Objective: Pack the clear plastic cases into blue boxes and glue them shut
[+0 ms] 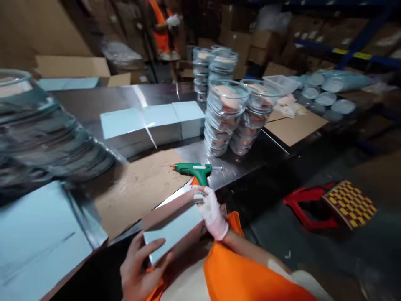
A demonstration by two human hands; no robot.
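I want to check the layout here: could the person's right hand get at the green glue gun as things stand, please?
Probably yes. The right hand, in a pale glove, is on the light blue box with the glue gun lying just beyond it on the table. Nothing lies between them.

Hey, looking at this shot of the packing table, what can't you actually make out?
- Head view: the clear stack at left is motion-blurred; its contents are unreadable.
- The pale blue box shows no legible print, and the left hand and gloved right hand cover its ends.
- The glue gun handle is partly behind the right fingers.
- The person in the background is cut off by the top edge.
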